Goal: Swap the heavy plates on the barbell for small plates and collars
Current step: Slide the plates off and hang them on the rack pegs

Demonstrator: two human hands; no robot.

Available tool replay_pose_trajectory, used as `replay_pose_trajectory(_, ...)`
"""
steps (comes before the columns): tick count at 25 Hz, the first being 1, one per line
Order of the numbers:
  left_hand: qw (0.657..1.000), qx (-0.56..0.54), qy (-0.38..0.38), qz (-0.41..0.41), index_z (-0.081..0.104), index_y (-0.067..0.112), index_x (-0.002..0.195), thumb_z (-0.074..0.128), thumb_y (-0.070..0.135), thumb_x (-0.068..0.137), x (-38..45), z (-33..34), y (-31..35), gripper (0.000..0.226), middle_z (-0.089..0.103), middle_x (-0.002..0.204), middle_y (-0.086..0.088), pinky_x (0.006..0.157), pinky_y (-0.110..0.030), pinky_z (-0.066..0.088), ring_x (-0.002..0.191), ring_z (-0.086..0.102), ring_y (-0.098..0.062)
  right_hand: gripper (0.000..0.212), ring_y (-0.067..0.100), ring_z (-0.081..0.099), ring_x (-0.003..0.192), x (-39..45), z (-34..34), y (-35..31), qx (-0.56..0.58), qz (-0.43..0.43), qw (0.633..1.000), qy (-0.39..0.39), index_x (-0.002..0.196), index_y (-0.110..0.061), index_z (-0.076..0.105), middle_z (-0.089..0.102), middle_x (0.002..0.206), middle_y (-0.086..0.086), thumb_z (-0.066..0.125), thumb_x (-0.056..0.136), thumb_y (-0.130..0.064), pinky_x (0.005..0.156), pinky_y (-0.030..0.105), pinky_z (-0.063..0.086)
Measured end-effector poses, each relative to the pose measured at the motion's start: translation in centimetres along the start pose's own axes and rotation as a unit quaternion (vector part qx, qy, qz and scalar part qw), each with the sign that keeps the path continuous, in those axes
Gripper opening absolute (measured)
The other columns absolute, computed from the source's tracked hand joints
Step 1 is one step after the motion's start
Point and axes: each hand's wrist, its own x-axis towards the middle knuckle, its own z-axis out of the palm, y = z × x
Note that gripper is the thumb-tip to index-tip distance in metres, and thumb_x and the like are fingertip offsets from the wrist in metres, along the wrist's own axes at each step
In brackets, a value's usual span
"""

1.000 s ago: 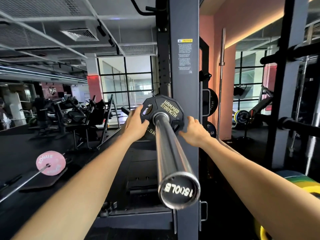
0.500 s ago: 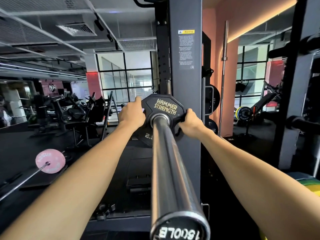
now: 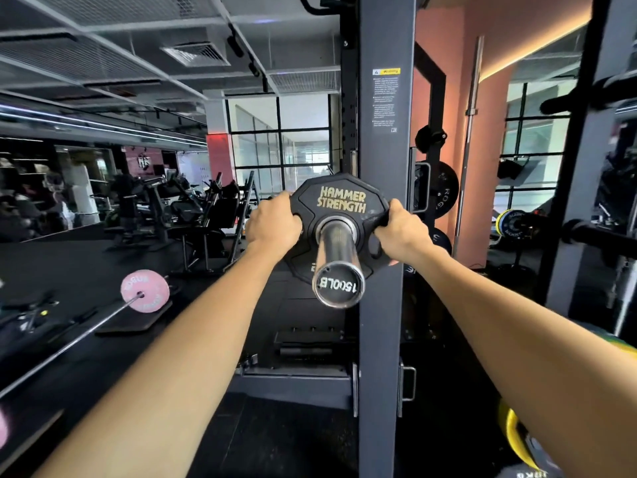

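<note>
On the floor at the far left a second bar runs up from the lower left edge to a pink plate [image 3: 145, 290], which rests against a dark mat [image 3: 138, 320]. Behind it stand black gym machines [image 3: 193, 215] before a wall of windows.

Toward the middle, the left hand [image 3: 272, 226] grips the left rim of the small black plate [image 3: 339, 201], its fingers curled round the edge and into a cut-out there. The plate bears the gold words HAMMER STRENGTH and sits threaded on the chrome barbell sleeve [image 3: 337, 251], well in from the sleeve's end cap, which reads 1500LB upside down and points at the camera. Whether the plate is pushed fully home on the sleeve cannot be told.

The right hand [image 3: 401, 231] holds the plate's right rim in the same way, fingers wrapped over the edge. Both forearms reach in from the bottom corners.

Just behind the plate rises the grey rack upright [image 3: 386, 150], carrying a warning label [image 3: 386, 98]. Further right, black plates [image 3: 443, 189] hang on storage pegs, a bare bar [image 3: 470, 125] stands upright against the salmon wall, and a yellow plate [image 3: 515, 439] shows at the lower right edge.
</note>
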Motion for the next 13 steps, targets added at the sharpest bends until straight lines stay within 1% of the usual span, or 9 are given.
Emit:
replay_pose_trajectory(3,1.0,0.001,0.006,-0.006,0.05,0.012,0.132,0.048,0.011,0.089,-3.6,-2.7,0.3,0.042,0.06,0.119,-0.021,0.077,-0.039,0.041,0.109,0.055,-0.04,0.016,0.032,0.049,0.075,-3.7,-1.9,-0.7,-0.011,-0.024,1.0,0.006,0.105,-0.01,0.04,0.052,0.083,0.009,0.047,0.092,-0.016,0.07,0.036,0.04)
replay_pose_trajectory(6,1.0,0.005,0.004,-0.008,0.049,0.009,0.132,0.047,0.011,0.089,-6.7,-5.1,0.5,0.042,0.059,0.117,-0.022,0.077,-0.041,0.042,0.109,0.055,-0.041,0.017,0.033,0.049,0.077,-6.7,-3.5,-1.6,-0.022,-0.026,0.999,0.006,0.104,-0.01,0.039,0.053,0.084,0.011,0.047,0.091,-0.015,0.069,0.036,0.038)
replay_pose_trajectory(8,1.0,0.002,0.001,-0.013,0.05,0.008,0.128,0.048,0.01,0.089,-8.5,-6.5,0.7,0.039,0.06,0.113,-0.021,0.072,-0.039,0.04,0.103,0.055,-0.039,0.015,0.035,0.051,0.077,-8.4,-4.4,-2.1,-0.025,-0.026,0.999,0.006,0.1,-0.011,0.036,0.055,0.085,0.013,0.047,0.091,-0.015,0.069,0.037,0.039)
replay_pose_trajectory(10,1.0,-0.004,0.002,-0.014,0.051,0.008,0.124,0.048,0.01,0.09,-10.1,-7.8,0.8,0.035,0.061,0.11,-0.019,0.069,-0.038,0.04,0.095,0.055,-0.036,0.015,0.035,0.051,0.078,-10.2,-5.3,-2.5,-0.028,-0.029,0.999,0.012,0.098,-0.011,0.034,0.06,0.09,0.017,0.047,0.09,-0.016,0.068,0.037,0.039)
replay_pose_trajectory(13,1.0,-0.008,-0.004,-0.013,0.05,0.009,0.128,0.047,0.011,0.091,-12.6,-9.9,1.0,0.037,0.06,0.113,-0.019,0.07,-0.037,0.04,0.102,0.056,-0.038,0.014,0.038,0.053,0.081,-13.3,-6.8,-3.3,-0.03,-0.035,0.999,0.014,0.099,-0.011,0.035,0.063,0.099,0.02,0.046,0.09,-0.015,0.068,0.038,0.038)
